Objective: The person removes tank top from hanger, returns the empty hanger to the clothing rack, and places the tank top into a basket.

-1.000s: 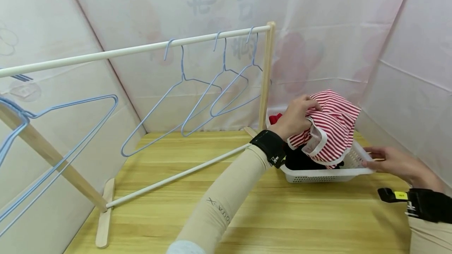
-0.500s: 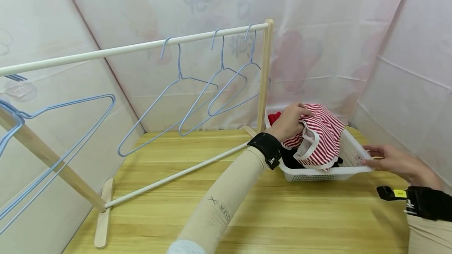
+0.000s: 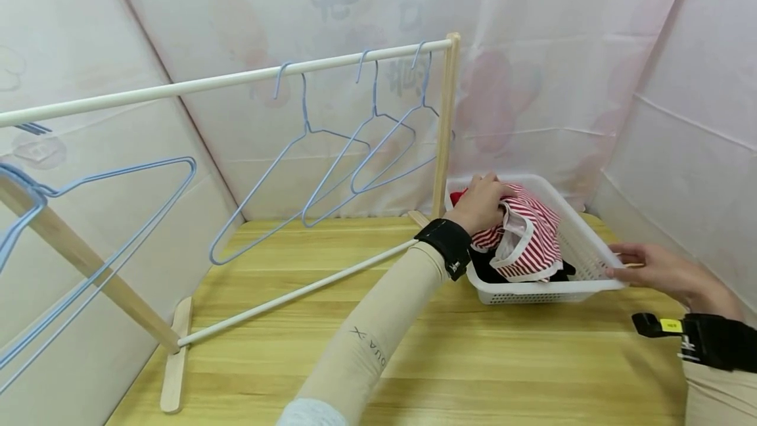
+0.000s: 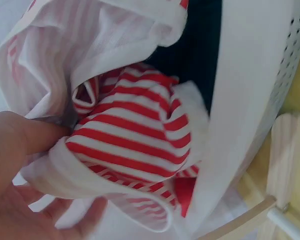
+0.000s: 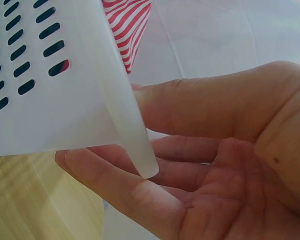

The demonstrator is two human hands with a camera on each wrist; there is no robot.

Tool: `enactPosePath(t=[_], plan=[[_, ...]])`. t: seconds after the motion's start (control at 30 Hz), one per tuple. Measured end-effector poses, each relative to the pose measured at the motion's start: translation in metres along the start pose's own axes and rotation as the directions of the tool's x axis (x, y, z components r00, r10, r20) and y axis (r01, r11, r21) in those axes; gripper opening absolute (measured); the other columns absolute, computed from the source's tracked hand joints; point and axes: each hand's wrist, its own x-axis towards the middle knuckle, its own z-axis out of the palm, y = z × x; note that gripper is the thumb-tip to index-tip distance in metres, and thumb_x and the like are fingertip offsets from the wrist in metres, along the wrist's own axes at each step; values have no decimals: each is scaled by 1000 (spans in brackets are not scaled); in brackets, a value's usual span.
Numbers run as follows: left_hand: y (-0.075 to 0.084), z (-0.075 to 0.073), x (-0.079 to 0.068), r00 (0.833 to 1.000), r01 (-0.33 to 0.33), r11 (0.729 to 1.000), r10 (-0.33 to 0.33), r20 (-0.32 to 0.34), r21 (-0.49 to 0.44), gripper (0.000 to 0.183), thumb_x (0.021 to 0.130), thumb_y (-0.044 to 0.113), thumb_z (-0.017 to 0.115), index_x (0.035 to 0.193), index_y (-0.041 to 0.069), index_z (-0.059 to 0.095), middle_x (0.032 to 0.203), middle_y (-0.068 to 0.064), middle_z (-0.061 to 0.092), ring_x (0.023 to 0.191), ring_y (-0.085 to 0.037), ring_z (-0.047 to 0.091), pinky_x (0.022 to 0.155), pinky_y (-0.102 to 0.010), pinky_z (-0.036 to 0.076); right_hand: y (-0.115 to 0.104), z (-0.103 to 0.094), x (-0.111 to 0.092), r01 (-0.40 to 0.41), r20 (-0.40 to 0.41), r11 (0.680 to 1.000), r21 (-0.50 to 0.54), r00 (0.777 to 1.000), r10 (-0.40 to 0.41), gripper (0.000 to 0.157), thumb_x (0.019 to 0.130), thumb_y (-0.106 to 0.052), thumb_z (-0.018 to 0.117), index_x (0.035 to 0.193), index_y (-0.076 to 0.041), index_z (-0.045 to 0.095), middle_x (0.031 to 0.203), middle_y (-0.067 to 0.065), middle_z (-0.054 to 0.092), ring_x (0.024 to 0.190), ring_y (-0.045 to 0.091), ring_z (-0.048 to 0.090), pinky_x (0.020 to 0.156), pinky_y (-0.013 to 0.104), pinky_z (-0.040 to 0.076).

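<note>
In the head view a red-and-white striped garment [image 3: 529, 235] with white trim lies bunched in a white perforated basket [image 3: 544, 291]. My left hand [image 3: 480, 206] reaches over the basket's left side and holds the garment. The left wrist view shows the thumb of this hand [image 4: 15, 165] against the white-trimmed edge, with the fingers behind the cloth. At the basket's right corner, my right hand [image 3: 665, 271] grips the rim; in the right wrist view its thumb [image 5: 200, 107] lies over the rim and the fingers are underneath. Black cloth [image 3: 487, 268] shows below the striped garment.
A wooden rack with a white top rail [image 3: 236, 84] stands left of the basket. Blue wire hangers [image 3: 260, 179] hang from it, several in all. The rack's right post [image 3: 446, 130] is close to the left hand. A bit of red cloth [image 4: 184, 192] is inside the basket.
My left hand has lowered the striped garment and drawn it left, so it now lies deeper in the basket and more of the basket's inside shows. The right hand stays at the rim.
</note>
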Motion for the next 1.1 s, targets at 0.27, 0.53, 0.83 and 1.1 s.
enactPosePath(t=[0.27, 0.53, 0.83, 1.1], plan=[[9, -14, 4, 989, 67, 998, -68, 131, 16, 44, 98, 13, 63, 139, 31, 67, 132, 6, 65, 122, -11, 54, 105, -21, 44, 1, 0, 0, 2, -4, 1000, -10, 1000, -2, 72, 103, -14, 62, 146, 29, 22, 129, 40, 57, 92, -7, 59, 76, 26, 56], [9, -13, 9, 983, 75, 994, -59, 172, -85, 51, 97, -3, 56, 137, 25, 68, 138, 9, 66, 131, -6, 54, 101, -12, 40, -2, 1, -1, 13, -9, 1000, -22, 1000, -13, 72, 102, -15, 63, 147, 28, 25, 130, 41, 58, 93, -8, 59, 76, 25, 55], [10, 0, 9, 981, 93, 988, -70, 178, -123, 48, 98, -1, 58, 138, 23, 68, 138, 8, 67, 125, -3, 57, 93, -10, 42, -6, 4, 3, -1, -12, 1000, -20, 1000, 0, 73, 102, -16, 63, 147, 27, 24, 130, 40, 57, 93, -5, 60, 77, 26, 57], [6, 2, 7, 980, 113, 980, -84, 178, -161, 52, 99, -2, 54, 143, 23, 63, 146, 7, 61, 130, -4, 53, 98, -12, 42, -8, 4, 5, -7, -8, 1000, -19, 1000, 7, 71, 103, -14, 62, 147, 28, 24, 129, 40, 57, 94, -1, 61, 77, 26, 57]])
